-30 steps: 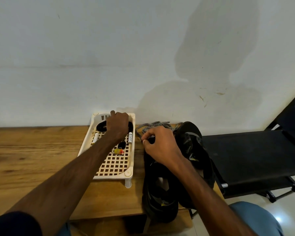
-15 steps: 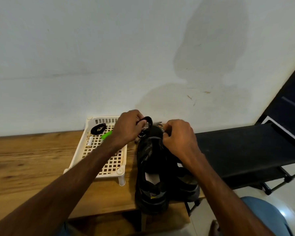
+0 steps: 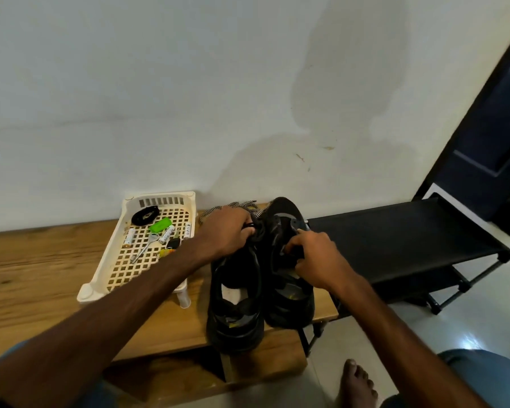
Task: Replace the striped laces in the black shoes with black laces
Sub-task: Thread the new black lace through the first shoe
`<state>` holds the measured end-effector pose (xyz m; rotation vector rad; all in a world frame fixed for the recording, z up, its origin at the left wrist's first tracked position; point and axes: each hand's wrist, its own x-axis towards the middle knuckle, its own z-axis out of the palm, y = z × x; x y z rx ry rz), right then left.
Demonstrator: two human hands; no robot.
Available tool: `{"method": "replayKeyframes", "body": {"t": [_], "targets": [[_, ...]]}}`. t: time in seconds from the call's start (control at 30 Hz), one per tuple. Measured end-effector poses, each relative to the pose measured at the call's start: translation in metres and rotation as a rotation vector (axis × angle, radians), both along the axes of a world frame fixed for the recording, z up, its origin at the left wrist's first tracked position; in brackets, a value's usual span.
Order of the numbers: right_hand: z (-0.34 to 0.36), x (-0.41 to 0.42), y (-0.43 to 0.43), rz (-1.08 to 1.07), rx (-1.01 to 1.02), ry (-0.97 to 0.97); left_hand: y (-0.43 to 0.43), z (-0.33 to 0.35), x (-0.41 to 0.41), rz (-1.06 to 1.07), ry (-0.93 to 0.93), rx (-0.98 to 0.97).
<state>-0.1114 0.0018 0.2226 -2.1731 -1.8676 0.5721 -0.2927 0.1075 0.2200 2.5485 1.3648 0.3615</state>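
**Hands on black shoes at table edge**

Pair sits side by side on wooden table, toes to wall, striped laces bunched just behind. Left hand curls round left shoe upper; right hand pinches right shoe tongue area. Black lace coiled in cream tray. Laces probably limp and light; grab the stiff tips.

I see through one wide-angle camera on my head, facing forward and down at the wooden table and the wall beyond at 12 o'clock. It sits near: my forearms enter from 6 o'clock, my left hand and right hand meeting on the black shoes just below centre.
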Motion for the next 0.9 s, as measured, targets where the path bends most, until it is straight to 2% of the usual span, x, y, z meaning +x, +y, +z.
{"method": "replayKeyframes", "body": {"t": [0.2, 0.47, 0.57, 0.67, 0.73, 0.8, 0.9], "targets": [[-0.004, 0.002, -0.012, 0.016, -0.007, -0.005, -0.018, -0.002, 0.004, -0.005, 0.038, 0.059], [0.0, 0.004, -0.035, 0.052, -0.059, -0.024, -0.028, 0.002, 0.002, -0.017, -0.008, -0.025], [0.001, 0.01, -0.037, 0.026, 0.017, 0.105, -0.027, 0.005, 0.002, -0.004, -0.133, 0.005], [0.008, 0.015, -0.033, -0.125, 0.301, 0.205, -0.032, 0.014, 0.01, -0.021, -0.297, -0.019], [0.013, 0.013, -0.028, -0.155, 0.413, 0.335, -0.035, 0.02, 0.015, -0.046, -0.383, -0.087], [0.016, 0.008, -0.022, -0.154, 0.391, 0.501, -0.037, 0.024, 0.017, -0.086, -0.442, -0.164], [0.016, 0.0, -0.011, -0.175, 0.357, 0.587, -0.033, 0.029, 0.012, -0.125, -0.447, -0.247]]}}
